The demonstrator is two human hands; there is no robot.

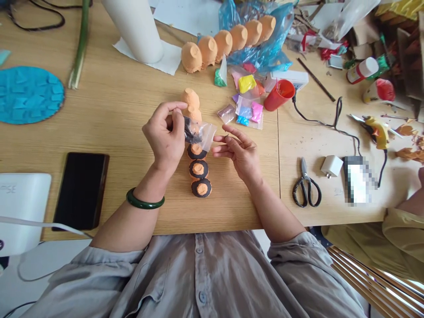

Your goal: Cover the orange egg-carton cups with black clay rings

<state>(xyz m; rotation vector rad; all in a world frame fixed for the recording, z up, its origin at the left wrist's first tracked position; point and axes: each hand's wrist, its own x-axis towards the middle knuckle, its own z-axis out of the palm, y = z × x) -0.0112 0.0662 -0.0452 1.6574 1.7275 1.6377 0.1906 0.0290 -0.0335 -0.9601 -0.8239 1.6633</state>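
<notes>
My left hand pinches the edge of a small clear bag with dark clay inside. The bag hangs over a row of orange, bumpy egg-cup shapes that runs toward me. Black rings surround the orange centres of the nearest cups. Just right of the bag is my right hand, thumb against a finger with a tiny dark bit between them; its other fingers are stretched out. A second orange row lies farther back, partly on a blue plastic bag.
Coloured clay packets and a red cup lie beyond my right hand. Scissors, a glue gun and cables are to the right. A phone and blue oval are left. Another person's sleeve shows at right.
</notes>
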